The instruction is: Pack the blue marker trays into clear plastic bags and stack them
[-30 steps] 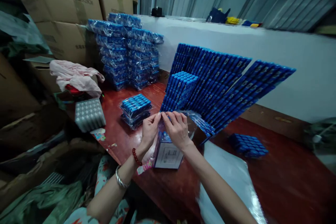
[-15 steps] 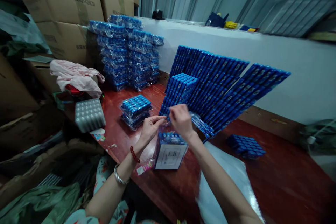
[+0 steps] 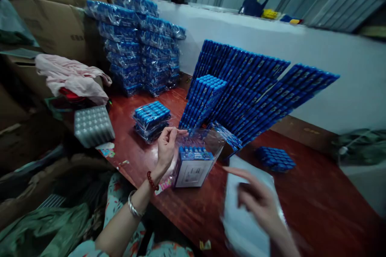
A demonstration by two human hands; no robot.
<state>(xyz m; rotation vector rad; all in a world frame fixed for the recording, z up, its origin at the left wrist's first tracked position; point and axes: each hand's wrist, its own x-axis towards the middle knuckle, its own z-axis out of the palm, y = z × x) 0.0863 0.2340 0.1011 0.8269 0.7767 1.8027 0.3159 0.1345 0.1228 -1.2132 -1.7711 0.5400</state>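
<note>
My left hand (image 3: 167, 146) pinches the top edge of a clear plastic bag (image 3: 215, 138). Inside the bag stands a blue and white box (image 3: 193, 172) with blue battery-like cylinders showing along its top. My right hand (image 3: 255, 194), blurred by motion, is off the bag with its index finger stretched out and nothing visible in it. It hovers over a stack of flat clear plastic sheets or bags (image 3: 245, 217) on the red table (image 3: 208, 213).
Tall rows of blue cylinders (image 3: 241, 80) lean behind the box. Wrapped blue packs (image 3: 120, 44) are stacked at back left, and two more packs (image 3: 152, 116) lie nearer. A grey tray (image 3: 93, 126), a pink cloth (image 3: 70, 74) and a blue block (image 3: 276, 158) are around.
My right hand has let go near the bag's top and moved right and down. The bag's mouth now spreads above the box. The view has shifted slightly.
</note>
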